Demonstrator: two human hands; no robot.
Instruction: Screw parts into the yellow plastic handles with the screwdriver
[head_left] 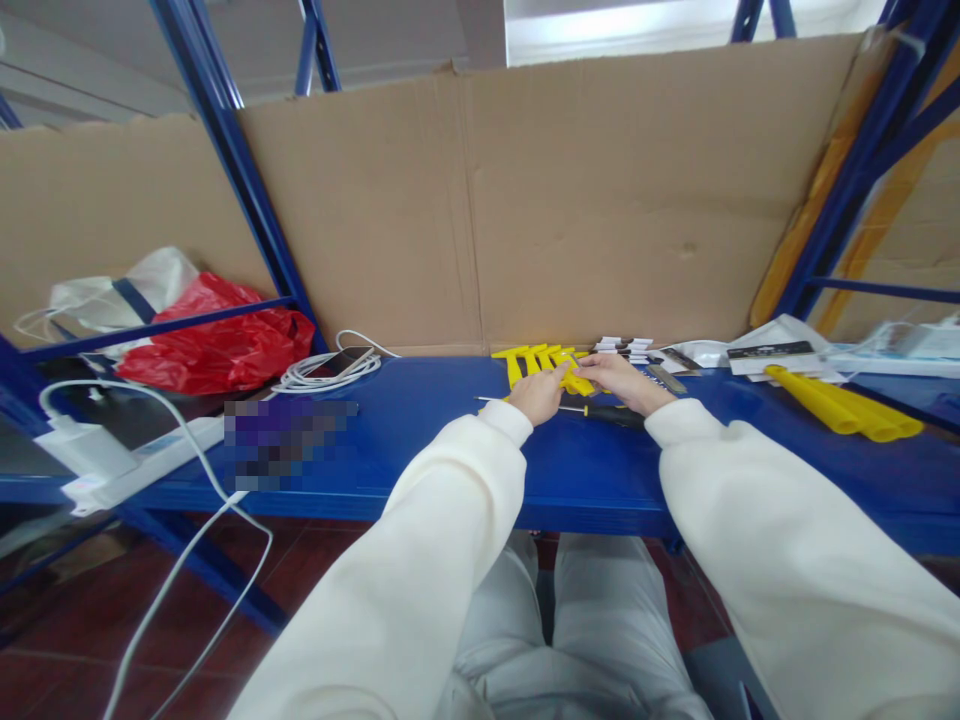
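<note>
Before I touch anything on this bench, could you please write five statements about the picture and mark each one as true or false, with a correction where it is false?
1. The left hand and the right hand are at the yellow pieces. True.
2. The screwdriver has a red handle. False: the handle is black.
3. In the picture, the red plastic bag lies to the left of the coiled white cable. True.
4. The yellow tubes lie at the left end of the bench. False: they lie on its right part.
5. A cardboard panel stands behind the bench. True.
</note>
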